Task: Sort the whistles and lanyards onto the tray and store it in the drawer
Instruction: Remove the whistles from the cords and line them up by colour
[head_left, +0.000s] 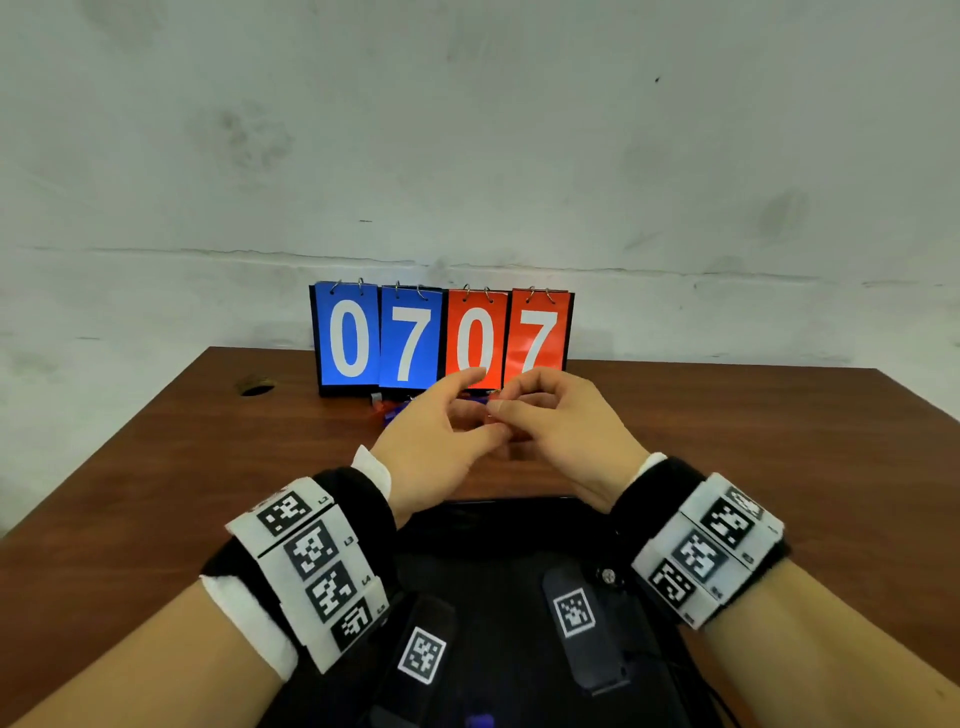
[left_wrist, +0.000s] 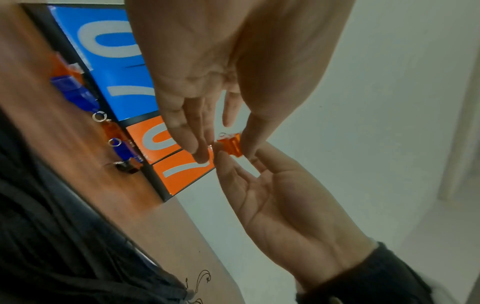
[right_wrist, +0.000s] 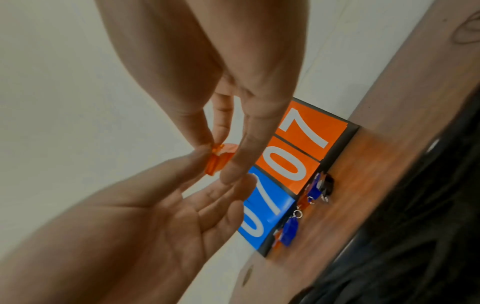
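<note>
Brown counter: before the scoreboard, fingers of left hand and right hand pinch an orange whistle; sorting step, likely tray placement next.

2 hands, 1 held orange whistle, 1 scoreboard with 4 number cards, 1 table, other whistles uncountable.

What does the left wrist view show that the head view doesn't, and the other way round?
Left wrist only: a clear sight of the orange whistle pinched between the left hand and right hand, and the rings on the loose whistles by the scoreboard. Head only: the marker bands on both wrists and the hole in the table. Both: the scoreboard reading 0707, both hands, the table.
</note>
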